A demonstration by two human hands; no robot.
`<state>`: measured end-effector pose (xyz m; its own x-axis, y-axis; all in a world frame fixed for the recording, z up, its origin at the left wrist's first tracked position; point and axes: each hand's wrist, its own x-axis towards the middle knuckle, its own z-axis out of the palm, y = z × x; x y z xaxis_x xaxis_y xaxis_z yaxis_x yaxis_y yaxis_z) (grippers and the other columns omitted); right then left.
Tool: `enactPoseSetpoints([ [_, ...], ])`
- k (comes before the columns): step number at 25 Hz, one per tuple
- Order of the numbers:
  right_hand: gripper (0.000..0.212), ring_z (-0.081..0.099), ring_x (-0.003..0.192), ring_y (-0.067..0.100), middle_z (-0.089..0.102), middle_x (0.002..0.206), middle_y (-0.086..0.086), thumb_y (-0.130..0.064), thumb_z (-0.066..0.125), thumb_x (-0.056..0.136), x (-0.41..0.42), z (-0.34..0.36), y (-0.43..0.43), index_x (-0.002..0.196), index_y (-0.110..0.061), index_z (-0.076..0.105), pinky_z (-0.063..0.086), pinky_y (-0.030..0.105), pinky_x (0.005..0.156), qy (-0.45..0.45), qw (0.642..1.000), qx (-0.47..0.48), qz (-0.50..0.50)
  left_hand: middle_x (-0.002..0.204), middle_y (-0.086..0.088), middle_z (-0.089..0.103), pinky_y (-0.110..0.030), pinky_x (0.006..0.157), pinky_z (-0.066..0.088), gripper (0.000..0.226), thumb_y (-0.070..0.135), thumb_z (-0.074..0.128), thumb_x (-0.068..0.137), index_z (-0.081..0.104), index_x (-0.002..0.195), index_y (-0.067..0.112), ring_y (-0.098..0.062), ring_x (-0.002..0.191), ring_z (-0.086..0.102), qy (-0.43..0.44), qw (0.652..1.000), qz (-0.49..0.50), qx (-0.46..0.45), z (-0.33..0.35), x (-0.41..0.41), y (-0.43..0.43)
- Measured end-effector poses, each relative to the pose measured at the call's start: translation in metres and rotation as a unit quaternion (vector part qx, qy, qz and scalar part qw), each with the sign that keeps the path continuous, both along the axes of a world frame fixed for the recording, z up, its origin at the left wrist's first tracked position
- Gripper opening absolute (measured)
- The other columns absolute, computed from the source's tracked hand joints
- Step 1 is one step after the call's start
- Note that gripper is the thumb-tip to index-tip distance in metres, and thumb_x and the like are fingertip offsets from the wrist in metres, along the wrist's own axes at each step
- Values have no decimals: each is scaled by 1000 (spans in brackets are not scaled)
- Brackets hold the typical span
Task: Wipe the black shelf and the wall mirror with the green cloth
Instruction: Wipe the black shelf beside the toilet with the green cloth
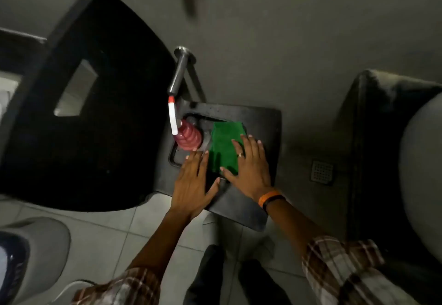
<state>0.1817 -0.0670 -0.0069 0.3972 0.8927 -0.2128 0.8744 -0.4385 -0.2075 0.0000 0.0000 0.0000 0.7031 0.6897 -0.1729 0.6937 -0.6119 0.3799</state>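
A folded green cloth lies flat on the small black shelf fixed to the grey wall. My right hand presses flat on the cloth's right and lower part, fingers spread, a ring on one finger. My left hand lies flat on the shelf just left of the cloth, fingers together, its fingertips close to a pink ribbed bottle. No mirror is in view.
A metal tap with a white and red nozzle juts from the wall above the bottle. A large black panel stands at left, a toilet at lower left, a basin at right, a floor drain below.
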Motion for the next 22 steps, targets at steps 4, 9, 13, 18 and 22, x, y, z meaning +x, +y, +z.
enactPoseSetpoints([
  [4,93,19,154,36,28,164,17,-66,56,84,-1,-55,29,156,-13,31,14,58,126,-5,1000,-3,24,165,-17,29,-47,128,19,81,60,34,99,29,158,6,-29,155,22,7,1000,-5,-1,-56,6,15],
  [9,100,21,154,32,31,163,13,-64,62,81,4,-105,49,157,-11,25,7,57,128,-48,997,12,54,165,-18,29,-46,128,18,82,61,32,100,30,158,4,-28,156,20,-6,1000,-2,1,-99,8,15],
  [13,87,47,129,29,54,138,11,-51,70,79,6,-122,59,149,-9,39,26,52,119,-67,994,81,14,166,-16,27,-48,127,21,81,60,36,99,28,159,6,-27,157,17,-10,1000,13,-11,-107,4,13],
  [18,52,59,104,36,62,108,15,-26,73,80,12,-106,85,126,-5,62,46,47,97,-70,995,65,5,168,-14,23,-48,128,18,83,65,28,100,24,160,9,-25,158,12,-31,999,22,-4,-83,3,8],
  [22,51,61,102,35,63,107,13,-30,75,78,13,-44,72,123,-10,63,49,47,93,-90,991,94,-35,168,-11,23,-44,126,18,82,66,29,100,24,161,12,-19,157,9,-103,994,17,36,-21,22,9],
])
